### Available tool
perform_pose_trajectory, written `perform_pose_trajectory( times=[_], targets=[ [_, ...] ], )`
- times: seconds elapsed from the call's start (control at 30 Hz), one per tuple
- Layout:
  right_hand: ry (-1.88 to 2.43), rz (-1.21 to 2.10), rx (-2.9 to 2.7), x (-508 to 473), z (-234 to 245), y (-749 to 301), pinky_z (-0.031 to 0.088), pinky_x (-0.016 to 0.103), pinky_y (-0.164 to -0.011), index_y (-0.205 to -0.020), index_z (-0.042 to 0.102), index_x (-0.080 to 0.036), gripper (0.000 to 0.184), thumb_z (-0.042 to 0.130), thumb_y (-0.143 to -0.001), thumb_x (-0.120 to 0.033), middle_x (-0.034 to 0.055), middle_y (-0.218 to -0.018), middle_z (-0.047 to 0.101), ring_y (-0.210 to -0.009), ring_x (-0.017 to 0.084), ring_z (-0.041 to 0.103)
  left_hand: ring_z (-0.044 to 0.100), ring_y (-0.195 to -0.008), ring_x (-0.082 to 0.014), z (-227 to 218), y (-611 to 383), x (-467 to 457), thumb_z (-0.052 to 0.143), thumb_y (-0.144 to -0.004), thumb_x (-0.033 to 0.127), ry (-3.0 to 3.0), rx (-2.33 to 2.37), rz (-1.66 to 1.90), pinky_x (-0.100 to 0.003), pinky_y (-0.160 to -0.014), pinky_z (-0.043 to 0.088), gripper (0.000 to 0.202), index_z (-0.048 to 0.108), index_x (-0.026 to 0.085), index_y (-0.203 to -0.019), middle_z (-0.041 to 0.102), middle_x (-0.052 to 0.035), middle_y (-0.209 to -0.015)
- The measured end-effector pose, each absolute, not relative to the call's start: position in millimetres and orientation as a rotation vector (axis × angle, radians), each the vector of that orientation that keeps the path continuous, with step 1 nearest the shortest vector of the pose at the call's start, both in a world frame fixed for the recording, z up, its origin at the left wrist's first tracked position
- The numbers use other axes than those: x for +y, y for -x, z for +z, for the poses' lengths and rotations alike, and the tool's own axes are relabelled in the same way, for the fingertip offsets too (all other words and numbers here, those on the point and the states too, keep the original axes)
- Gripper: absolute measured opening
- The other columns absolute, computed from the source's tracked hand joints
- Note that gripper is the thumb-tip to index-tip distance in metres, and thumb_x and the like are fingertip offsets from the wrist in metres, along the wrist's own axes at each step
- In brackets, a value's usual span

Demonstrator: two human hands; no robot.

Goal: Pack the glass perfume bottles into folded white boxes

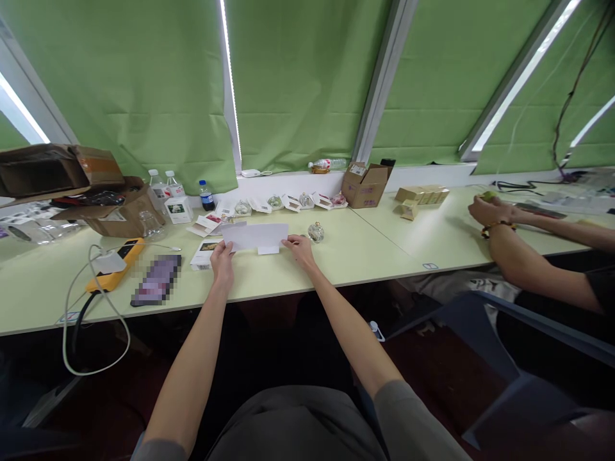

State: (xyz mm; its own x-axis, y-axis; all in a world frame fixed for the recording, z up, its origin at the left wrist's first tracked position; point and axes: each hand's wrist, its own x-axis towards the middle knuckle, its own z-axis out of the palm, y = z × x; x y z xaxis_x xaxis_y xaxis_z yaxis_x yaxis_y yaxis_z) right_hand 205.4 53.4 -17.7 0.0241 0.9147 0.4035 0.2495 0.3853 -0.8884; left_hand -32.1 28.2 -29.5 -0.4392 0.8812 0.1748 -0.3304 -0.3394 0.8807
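A white sheet of thin card [254, 235], unfolded with a small tab at its lower edge, is held up over the front of the table. My left hand [222, 262] pinches its left end, and my right hand [300, 250] grips its right end. Just past my right hand stands a small round glass bottle [316, 232]. Beside my left hand lies a white printed box [202, 255], partly behind the card. Behind the card, a row of opened white boxes [291, 203] stands with small glass bottles [243, 207] among them.
To the left are a phone [157, 280], an orange power strip [116, 264] with a white cable, and cardboard boxes [118, 214]. Drink bottles [206, 196] line the back. A brown carton [368, 186] and gold boxes [423, 194] stand right, near a co-worker's hands [491, 210].
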Motion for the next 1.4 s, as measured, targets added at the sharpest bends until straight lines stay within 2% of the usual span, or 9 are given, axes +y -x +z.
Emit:
perform_pose_trajectory(
  times=[0.27,0.5,0.63,0.8,0.97,1.1,1.4],
  targets=[
    [1.242,0.660,-1.537,54,-20,-207,0.035,0.027,-0.057,-0.058,0.057,-0.018,0.021,0.056,-0.070,-0.037,0.0006,-0.059,0.054,-0.062,0.016,0.046,0.061,-0.089,-0.0159,-42,33,37,0.063,-0.073,0.024,-0.940,1.198,1.845,-0.031,-0.087,0.045,0.020,0.064,0.017,-0.091,0.067,-0.0037,-0.093],
    [1.322,0.646,-1.595,54,-22,-208,0.034,0.027,-0.057,-0.051,0.053,-0.019,0.023,0.057,-0.069,-0.033,-0.0015,-0.050,0.044,-0.056,0.015,0.042,0.061,-0.085,-0.0184,-48,34,37,0.056,-0.076,0.024,-1.077,1.412,1.779,-0.033,-0.085,0.045,0.014,0.062,0.018,-0.087,0.065,-0.0044,-0.085],
    [1.319,0.615,-1.599,57,-26,-208,0.032,0.027,-0.056,-0.048,0.049,-0.019,0.025,0.058,-0.068,-0.033,-0.0015,-0.051,0.045,-0.054,0.013,0.040,0.061,-0.084,-0.0189,-47,33,34,0.060,-0.073,0.024,-1.080,1.431,1.770,-0.034,-0.087,0.045,0.014,0.061,0.019,-0.086,0.065,-0.0043,-0.084],
    [1.301,0.608,-1.613,60,-30,-209,0.033,0.028,-0.057,-0.049,0.050,-0.019,0.025,0.057,-0.067,-0.034,-0.0007,-0.054,0.050,-0.053,0.014,0.043,0.062,-0.087,-0.0199,-48,33,35,0.062,-0.071,0.019,-1.127,1.472,1.747,-0.035,-0.088,0.044,0.019,0.059,0.020,-0.089,0.065,-0.0047,-0.087],
    [1.300,0.607,-1.619,63,-33,-210,0.033,0.028,-0.056,-0.049,0.051,-0.019,0.025,0.058,-0.068,-0.034,-0.0009,-0.051,0.047,-0.053,0.014,0.042,0.061,-0.087,-0.0203,-50,33,37,0.062,-0.070,0.018,-1.134,1.527,1.752,-0.035,-0.089,0.044,0.017,0.059,0.021,-0.086,0.064,-0.0042,-0.085],
    [1.297,0.606,-1.628,63,-33,-210,0.034,0.028,-0.057,-0.052,0.055,-0.018,0.024,0.058,-0.069,-0.035,-0.0010,-0.052,0.048,-0.053,0.013,0.042,0.062,-0.087,-0.0203,-50,33,37,0.062,-0.071,0.019,-1.157,1.538,1.736,-0.035,-0.088,0.044,0.018,0.058,0.021,-0.089,0.065,-0.0046,-0.087],
    [1.311,0.573,-1.642,58,-31,-209,0.036,0.030,-0.060,-0.057,0.066,-0.019,0.018,0.060,-0.069,-0.031,0.0012,-0.058,0.060,-0.057,0.016,0.049,0.062,-0.088,-0.0218,-48,33,35,0.062,-0.072,0.019,-1.176,1.576,1.726,-0.038,-0.091,0.044,0.018,0.059,0.022,-0.089,0.066,-0.0044,-0.087]
  ],
)
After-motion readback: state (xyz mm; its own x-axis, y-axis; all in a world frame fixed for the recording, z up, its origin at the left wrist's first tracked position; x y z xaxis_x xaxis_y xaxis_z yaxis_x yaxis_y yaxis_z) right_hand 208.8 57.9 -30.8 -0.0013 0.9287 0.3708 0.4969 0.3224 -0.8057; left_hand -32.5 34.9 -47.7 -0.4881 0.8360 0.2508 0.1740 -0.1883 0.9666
